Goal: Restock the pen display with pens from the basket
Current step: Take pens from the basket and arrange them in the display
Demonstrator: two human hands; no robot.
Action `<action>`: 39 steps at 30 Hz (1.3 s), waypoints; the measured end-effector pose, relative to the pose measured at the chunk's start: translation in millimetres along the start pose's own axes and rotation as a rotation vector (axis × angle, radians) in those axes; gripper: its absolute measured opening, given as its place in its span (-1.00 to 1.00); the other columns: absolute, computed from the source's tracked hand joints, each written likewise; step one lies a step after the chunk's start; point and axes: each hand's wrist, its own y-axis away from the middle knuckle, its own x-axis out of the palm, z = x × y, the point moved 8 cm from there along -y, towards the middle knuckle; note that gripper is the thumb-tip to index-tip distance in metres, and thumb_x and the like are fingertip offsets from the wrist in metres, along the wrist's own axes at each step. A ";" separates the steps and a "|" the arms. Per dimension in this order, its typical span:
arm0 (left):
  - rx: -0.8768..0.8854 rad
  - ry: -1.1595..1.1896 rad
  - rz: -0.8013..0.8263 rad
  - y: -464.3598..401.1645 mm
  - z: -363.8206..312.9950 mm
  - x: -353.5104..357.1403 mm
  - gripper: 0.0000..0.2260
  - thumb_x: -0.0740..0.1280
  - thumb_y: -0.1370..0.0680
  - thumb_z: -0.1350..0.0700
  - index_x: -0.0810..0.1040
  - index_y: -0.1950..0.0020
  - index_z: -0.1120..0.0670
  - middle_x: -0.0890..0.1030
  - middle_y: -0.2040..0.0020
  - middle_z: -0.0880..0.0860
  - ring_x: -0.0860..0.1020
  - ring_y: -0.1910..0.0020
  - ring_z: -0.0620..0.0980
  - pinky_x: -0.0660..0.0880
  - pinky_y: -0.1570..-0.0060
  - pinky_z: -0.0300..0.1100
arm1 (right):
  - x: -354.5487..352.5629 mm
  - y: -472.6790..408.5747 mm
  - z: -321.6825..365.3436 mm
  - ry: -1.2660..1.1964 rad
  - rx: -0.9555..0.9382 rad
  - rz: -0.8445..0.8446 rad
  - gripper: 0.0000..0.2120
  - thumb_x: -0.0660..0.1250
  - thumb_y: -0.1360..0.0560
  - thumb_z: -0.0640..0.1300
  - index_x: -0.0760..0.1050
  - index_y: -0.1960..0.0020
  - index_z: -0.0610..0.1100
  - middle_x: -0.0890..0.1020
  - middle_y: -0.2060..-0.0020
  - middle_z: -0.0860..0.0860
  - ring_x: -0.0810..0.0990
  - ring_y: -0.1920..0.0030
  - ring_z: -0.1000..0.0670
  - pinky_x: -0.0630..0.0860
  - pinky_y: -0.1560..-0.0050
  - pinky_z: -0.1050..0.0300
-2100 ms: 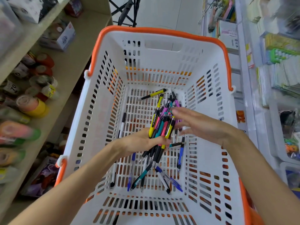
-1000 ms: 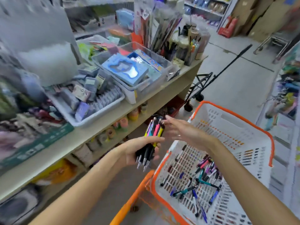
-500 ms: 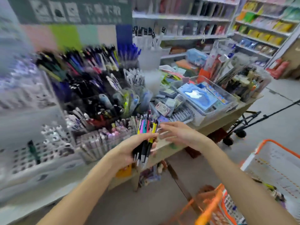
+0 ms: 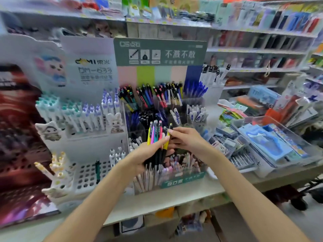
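The left hand (image 4: pixel 148 154), at the centre of the frame, grips a bundle of pens (image 4: pixel 157 142) upright, its fingers curled round their black lower barrels while the yellow, pink, teal and red upper ends stand above the fist. The right hand (image 4: pixel 185 139) reaches in from the right and pinches the top of a yellow pen (image 4: pixel 167 137) at the right edge of the bundle between thumb and fingertips.

Half a second ago the pen display (image 4: pixel 162 105) sat in the upper left of the frame and was badly blurred; it now fills the middle, directly behind the hands, with its tiers of dark, red and blue pens and its green header sign (image 4: pixel 160 52) readable. The orange-rimmed basket, which showed at the lower right then, has left the view. The hands sit higher in the frame and closer to the display's middle tiers than before, and the right hand, which hovered beside the bundle, now touches it.

The display stands on a pale table (image 4: pixel 174 194), with a white rack of capped pens (image 4: pixel 83 116) to its left and clear trays of stationery (image 4: pixel 272 145) to its right.
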 end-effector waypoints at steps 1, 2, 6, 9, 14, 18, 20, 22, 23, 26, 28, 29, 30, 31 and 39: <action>0.023 0.009 -0.024 -2.5 -6.8 -1.8 -0.69 0.36 -0.52 0.01 0.60 -0.15 0.19 0.70 0.03 0.11 0.68 0.11 -0.05 0.63 0.17 -0.20 | 0.2 -8.6 3.9 -0.009 -0.008 0.009 -0.89 0.30 -0.56 -0.11 0.57 0.02 -0.13 0.68 0.10 -0.06 0.67 0.11 0.01 0.60 -0.04 0.18; 0.036 0.018 -0.059 -5.5 -11.8 -4.5 -0.69 0.36 -0.53 0.01 0.60 -0.15 0.20 0.70 0.05 0.11 0.68 0.13 -0.05 0.62 0.19 -0.21 | -1.8 -16.1 6.8 -0.011 -0.016 0.005 -0.87 0.28 -0.57 -0.11 0.56 0.00 -0.16 0.67 0.11 -0.06 0.67 0.11 0.01 0.60 -0.03 0.19; 0.097 0.105 -0.231 -15.0 -32.6 -24.6 -0.70 0.39 -0.53 0.04 0.58 -0.16 0.20 0.71 0.14 0.07 0.69 0.18 -0.07 0.60 0.27 -0.22 | -25.2 -37.3 29.1 -0.170 -0.086 -0.132 -0.86 0.19 -0.61 -0.16 0.49 0.04 -0.18 0.64 0.14 -0.05 0.64 0.19 0.05 0.58 0.14 0.29; 0.183 0.147 -0.341 -15.3 -47.8 -50.9 -0.71 0.39 -0.52 0.05 0.55 -0.18 0.16 0.71 0.05 0.06 0.68 0.10 -0.08 0.61 0.24 -0.23 | -50.0 -48.2 58.8 -0.354 -0.259 -0.311 -0.92 0.20 -0.61 -0.22 0.45 0.01 -0.20 0.63 0.18 -0.05 0.66 0.26 0.13 0.59 0.18 0.32; 0.257 0.161 -0.478 -6.0 -63.4 -89.4 -0.77 0.39 -0.52 0.09 0.58 -0.12 0.18 0.72 0.09 0.05 0.68 0.18 -0.12 0.57 0.33 -0.29 | -23.1 -80.0 107.7 -0.154 -0.525 -0.357 -0.95 0.22 -0.60 -0.23 0.42 0.03 -0.12 0.65 0.09 -0.02 0.67 0.07 0.03 0.59 0.05 0.21; 0.266 0.086 -0.510 -1.5 -71.9 -105.6 -0.81 0.38 -0.53 0.09 0.61 -0.03 0.21 0.72 0.11 0.04 0.68 0.23 -0.15 0.57 0.34 -0.31 | 20.3 -102.9 123.2 0.144 -0.639 -0.354 -0.96 0.27 -0.58 -0.19 0.45 -0.02 -0.12 0.64 0.10 0.05 0.63 0.03 0.08 0.57 -0.10 0.04; 0.268 0.049 -0.513 0.9 -77.7 -114.0 -0.77 0.38 -0.53 0.09 0.61 -0.06 0.23 0.72 0.14 0.03 0.68 0.24 -0.15 0.57 0.33 -0.31 | 38.2 -112.2 126.9 0.287 -0.647 -0.329 -0.90 0.28 -0.57 -0.18 0.49 -0.07 -0.18 0.63 0.17 0.12 0.61 0.11 0.16 0.55 -0.09 0.10; 0.263 0.007 -0.485 1.8 -83.6 -123.1 -0.75 0.38 -0.53 0.08 0.60 -0.11 0.22 0.72 0.12 0.04 0.68 0.21 -0.13 0.60 0.27 -0.27 | 49.5 -119.8 130.4 0.441 -0.655 -0.346 -0.81 0.32 -0.55 -0.09 0.55 -0.10 -0.16 0.66 0.14 0.07 0.61 0.11 0.13 0.55 -0.05 0.09; 0.261 -0.009 -0.465 2.1 -86.4 -124.5 -0.75 0.38 -0.53 0.08 0.59 -0.12 0.21 0.72 0.12 0.04 0.68 0.20 -0.12 0.61 0.25 -0.26 | 52.0 -120.8 133.7 0.550 -0.676 -0.371 -0.78 0.35 -0.52 -0.02 0.58 -0.09 -0.13 0.67 0.12 0.04 0.61 0.09 0.08 0.54 -0.02 0.08; 0.262 -0.018 -0.424 0.7 -93.0 -129.6 -0.77 0.36 -0.54 0.10 0.61 -0.08 0.23 0.72 0.13 0.05 0.68 0.23 -0.12 0.58 0.29 -0.29 | 66.0 -126.1 148.9 0.863 -0.740 -0.398 -0.72 0.43 -0.42 0.11 0.66 -0.01 -0.05 0.55 0.16 0.01 0.48 0.02 -0.04 0.42 0.01 0.06; 0.265 -0.008 -0.409 0.0 -96.1 -130.9 -0.78 0.36 -0.54 0.10 0.63 -0.06 0.24 0.72 0.11 0.06 0.68 0.22 -0.13 0.56 0.29 -0.30 | 75.1 -134.1 150.0 0.960 -0.668 -0.322 -0.72 0.45 -0.39 0.13 0.68 0.02 -0.03 0.60 0.11 -0.01 0.50 -0.06 -0.08 0.40 -0.08 0.05; 0.268 0.003 -0.399 -0.3 -97.5 -131.5 -0.79 0.35 -0.54 0.11 0.63 -0.05 0.24 0.71 0.10 0.07 0.68 0.20 -0.12 0.57 0.28 -0.30 | 78.3 -137.7 148.8 0.988 -0.619 -0.296 -0.71 0.45 -0.39 0.14 0.68 0.01 -0.03 0.65 0.05 -0.01 0.53 -0.10 -0.07 0.40 -0.10 0.07; 0.271 0.014 -0.390 0.3 -98.6 -131.3 -0.79 0.35 -0.55 0.11 0.63 -0.05 0.24 0.71 0.10 0.07 0.68 0.20 -0.12 0.57 0.28 -0.30 | 80.5 -139.9 147.6 1.012 -0.591 -0.294 -0.71 0.44 -0.40 0.13 0.68 0.01 -0.04 0.67 0.02 0.00 0.55 -0.10 -0.06 0.40 -0.07 0.09; 0.274 0.022 -0.383 1.0 -99.6 -130.8 -0.79 0.35 -0.55 0.12 0.63 -0.06 0.25 0.71 0.11 0.08 0.68 0.19 -0.11 0.57 0.29 -0.30 | 82.3 -140.3 147.6 1.043 -0.589 -0.310 -0.72 0.43 -0.41 0.13 0.68 0.01 -0.04 0.67 0.02 0.01 0.56 -0.08 -0.05 0.39 0.00 0.11; 0.309 0.198 -0.393 0.6 -99.7 -130.0 -0.79 0.34 -0.56 0.15 0.57 -0.11 0.26 0.71 0.08 0.08 0.69 0.16 -0.07 0.60 0.27 -0.25 | 100.4 -125.6 149.0 1.271 -0.698 -0.341 -0.77 0.38 -0.48 0.07 0.62 -0.06 -0.02 0.60 0.05 0.02 0.49 -0.05 -0.04 0.37 0.00 0.09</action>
